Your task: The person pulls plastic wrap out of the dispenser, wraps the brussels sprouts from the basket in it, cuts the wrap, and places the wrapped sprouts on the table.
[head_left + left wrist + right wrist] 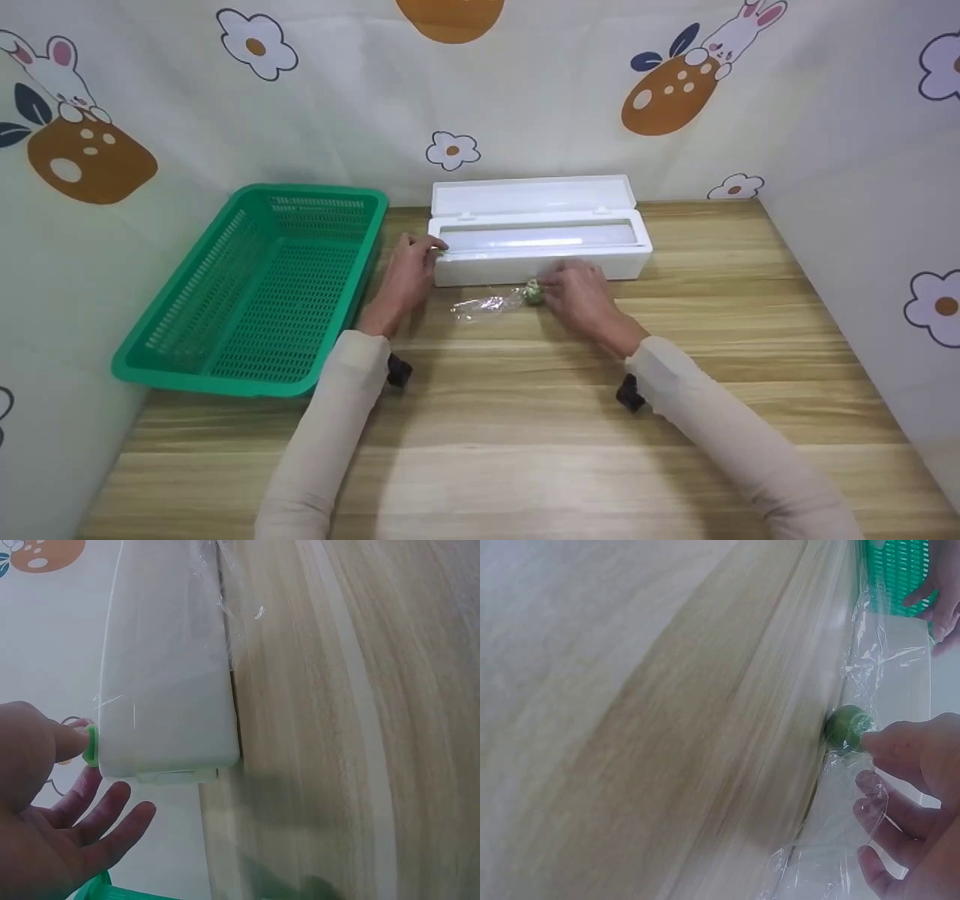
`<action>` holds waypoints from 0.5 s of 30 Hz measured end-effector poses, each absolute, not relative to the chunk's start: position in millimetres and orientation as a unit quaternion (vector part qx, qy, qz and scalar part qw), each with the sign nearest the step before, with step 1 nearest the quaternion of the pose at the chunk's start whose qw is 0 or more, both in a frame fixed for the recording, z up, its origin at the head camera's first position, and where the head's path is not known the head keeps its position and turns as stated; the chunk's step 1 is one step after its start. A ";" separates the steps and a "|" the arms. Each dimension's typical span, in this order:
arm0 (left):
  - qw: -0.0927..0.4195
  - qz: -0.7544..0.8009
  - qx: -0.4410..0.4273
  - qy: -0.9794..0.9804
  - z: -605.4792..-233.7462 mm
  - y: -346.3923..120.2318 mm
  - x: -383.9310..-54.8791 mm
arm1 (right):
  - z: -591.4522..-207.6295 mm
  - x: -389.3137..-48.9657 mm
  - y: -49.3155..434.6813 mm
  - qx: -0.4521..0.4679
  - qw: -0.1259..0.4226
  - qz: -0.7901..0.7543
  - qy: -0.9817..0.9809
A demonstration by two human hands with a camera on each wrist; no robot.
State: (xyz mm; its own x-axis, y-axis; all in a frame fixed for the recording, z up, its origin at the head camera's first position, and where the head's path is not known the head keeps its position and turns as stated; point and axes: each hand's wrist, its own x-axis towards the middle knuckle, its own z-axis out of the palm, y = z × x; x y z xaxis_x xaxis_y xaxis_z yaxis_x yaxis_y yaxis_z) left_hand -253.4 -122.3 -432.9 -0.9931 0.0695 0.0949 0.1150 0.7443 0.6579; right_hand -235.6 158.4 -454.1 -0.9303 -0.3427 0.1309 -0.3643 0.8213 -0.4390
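Note:
A white cling film dispenser box (pixel 469 273) stands with its lid (pixel 532 196) raised and a film roll (pixel 540 236) inside. At its left end my left hand (pixel 409 274) pinches a small green slider (pixel 91 746) between thumb and forefinger, the other fingers spread. Clear film (pixel 491 303) drapes down the box's front onto the table. My right hand (pixel 583 296) is just in front of the box, thumb and fingers gripping a small round green fruit (pixel 846 727) together with the film about it. Part of the fruit is hidden behind the thumb in the right wrist view.
To the left sits a green slotted plastic basket (pixel 349 300), close beside my left forearm. The wood-grain table (pixel 510 450) ends at a patterned cloth backdrop (pixel 360 97) behind the box and along both sides.

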 end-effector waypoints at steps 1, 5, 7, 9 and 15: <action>0.022 -0.348 -0.051 -0.936 -431.8 -122.4 -253.7 | -454.1 -235.7 158.3 0.184 0.021 0.234 -0.954; -0.021 -0.322 -0.055 -0.945 -426.4 -122.3 -254.7 | -453.8 -235.6 157.5 0.182 0.019 0.234 -0.955; -0.033 -0.307 -0.057 -0.950 -424.0 -122.2 -255.0 | -453.6 -235.5 157.1 0.182 0.021 0.236 -0.954; -0.036 -0.294 -0.058 -0.953 -422.4 -122.2 -255.1 | -453.8 -235.4 157.2 0.183 0.025 0.235 -0.954; -0.020 -0.322 -0.052 -0.945 -426.1 -122.5 -254.6 | -453.5 -235.5 158.3 0.181 0.021 0.241 -0.953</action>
State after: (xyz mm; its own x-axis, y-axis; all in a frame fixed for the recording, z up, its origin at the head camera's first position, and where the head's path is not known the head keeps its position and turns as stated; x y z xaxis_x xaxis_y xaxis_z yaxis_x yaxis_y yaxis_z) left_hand -254.6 -122.5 -426.1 -0.9938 0.1110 -0.0035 0.0859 0.7877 0.6100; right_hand -235.5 158.3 -453.5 -0.9336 -0.3350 0.1274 -0.3553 0.8185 -0.4515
